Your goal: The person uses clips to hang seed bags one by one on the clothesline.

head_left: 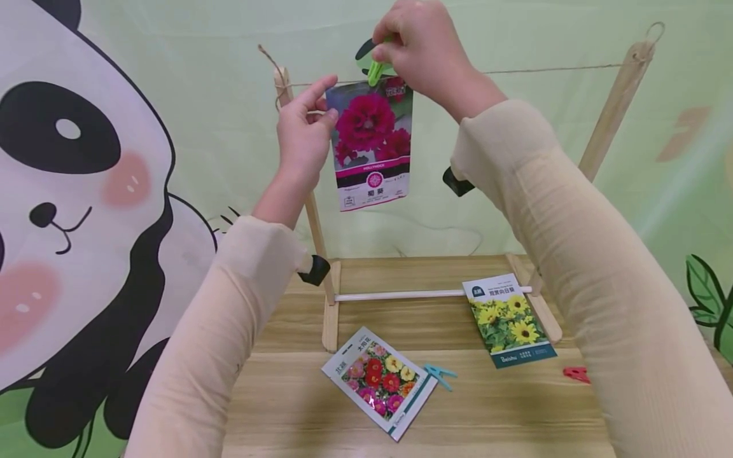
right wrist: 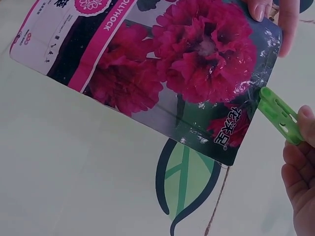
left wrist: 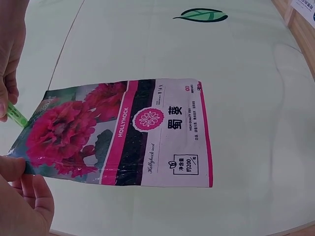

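A hollyhock seed packet [head_left: 369, 137] with dark pink flowers hangs upright at the twine [head_left: 550, 69]. My left hand [head_left: 303, 137] pinches its upper left edge, thumb in front. A green clothespin [right wrist: 280, 114] is at the packet's top edge, its tip touching the packet. My right hand [head_left: 426, 54] pinches the handle end of that clothespin between thumb and fingers. In the left wrist view the packet's printed front [left wrist: 133, 132] shows fully. Whether the clothespin has also caught the twine cannot be made out.
Wooden posts [head_left: 618, 105] hold the twine, with a white rod [head_left: 401, 296] between their feet. On the wooden table [head_left: 275, 394] lie a multicoloured flower seed packet [head_left: 380, 381], a yellow sunflower seed packet [head_left: 509, 321], a blue clothespin [head_left: 439, 375] and a red clothespin [head_left: 575, 374]. A panda-printed backdrop [head_left: 189, 159] hangs behind.
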Demonstrator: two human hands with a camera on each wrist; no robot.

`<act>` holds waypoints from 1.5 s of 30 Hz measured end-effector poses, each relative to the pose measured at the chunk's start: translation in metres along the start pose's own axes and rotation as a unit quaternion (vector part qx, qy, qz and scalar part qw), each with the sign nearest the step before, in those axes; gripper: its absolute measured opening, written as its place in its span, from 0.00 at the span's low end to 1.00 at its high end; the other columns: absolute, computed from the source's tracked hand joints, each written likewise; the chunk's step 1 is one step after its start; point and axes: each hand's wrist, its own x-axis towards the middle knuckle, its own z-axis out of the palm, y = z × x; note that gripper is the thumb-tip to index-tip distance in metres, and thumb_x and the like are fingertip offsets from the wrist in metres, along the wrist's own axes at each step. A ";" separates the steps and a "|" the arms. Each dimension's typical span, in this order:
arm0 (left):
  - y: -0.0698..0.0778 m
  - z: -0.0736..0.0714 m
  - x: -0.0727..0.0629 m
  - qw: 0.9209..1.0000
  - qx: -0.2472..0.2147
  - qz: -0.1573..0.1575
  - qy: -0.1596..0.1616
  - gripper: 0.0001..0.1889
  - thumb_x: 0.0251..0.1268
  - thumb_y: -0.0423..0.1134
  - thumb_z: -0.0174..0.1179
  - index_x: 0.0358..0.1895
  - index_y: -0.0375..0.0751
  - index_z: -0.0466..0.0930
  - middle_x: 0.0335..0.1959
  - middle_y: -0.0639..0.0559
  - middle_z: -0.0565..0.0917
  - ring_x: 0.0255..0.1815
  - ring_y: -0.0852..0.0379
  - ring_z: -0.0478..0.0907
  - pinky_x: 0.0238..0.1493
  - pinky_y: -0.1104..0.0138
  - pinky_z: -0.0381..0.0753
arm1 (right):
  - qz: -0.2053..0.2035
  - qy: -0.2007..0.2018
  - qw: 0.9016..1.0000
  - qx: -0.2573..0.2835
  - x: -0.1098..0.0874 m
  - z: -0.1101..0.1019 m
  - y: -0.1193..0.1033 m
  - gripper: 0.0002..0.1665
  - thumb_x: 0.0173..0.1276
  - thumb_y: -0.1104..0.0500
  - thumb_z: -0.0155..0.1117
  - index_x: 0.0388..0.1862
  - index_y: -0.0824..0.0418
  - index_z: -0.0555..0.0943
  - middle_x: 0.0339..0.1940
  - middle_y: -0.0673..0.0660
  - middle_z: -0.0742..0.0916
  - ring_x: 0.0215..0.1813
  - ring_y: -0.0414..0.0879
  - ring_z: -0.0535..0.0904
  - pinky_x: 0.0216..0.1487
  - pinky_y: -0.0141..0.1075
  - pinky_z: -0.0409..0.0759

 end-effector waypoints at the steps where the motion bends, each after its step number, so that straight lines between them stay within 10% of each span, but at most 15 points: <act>1: 0.000 0.000 0.000 1.000 0.000 -0.001 -0.001 0.20 0.62 0.30 0.50 0.55 0.54 0.73 0.35 0.54 0.67 0.32 0.61 0.65 0.36 0.76 0.69 | 0.001 0.000 1.000 0.000 0.000 0.000 0.000 0.19 0.65 0.53 0.50 0.48 0.61 0.79 0.45 0.55 0.79 0.46 0.42 0.66 0.44 0.29 0.71; 45: -0.001 -0.007 0.000 0.991 -0.037 -0.008 -0.127 0.18 0.62 0.29 0.48 0.53 0.48 0.74 0.35 0.53 0.70 0.33 0.59 0.69 0.37 0.70 0.68 | 0.030 -0.040 0.999 0.019 0.000 -0.011 0.004 0.19 0.66 0.52 0.48 0.50 0.59 0.78 0.44 0.53 0.78 0.41 0.42 0.66 0.41 0.26 0.68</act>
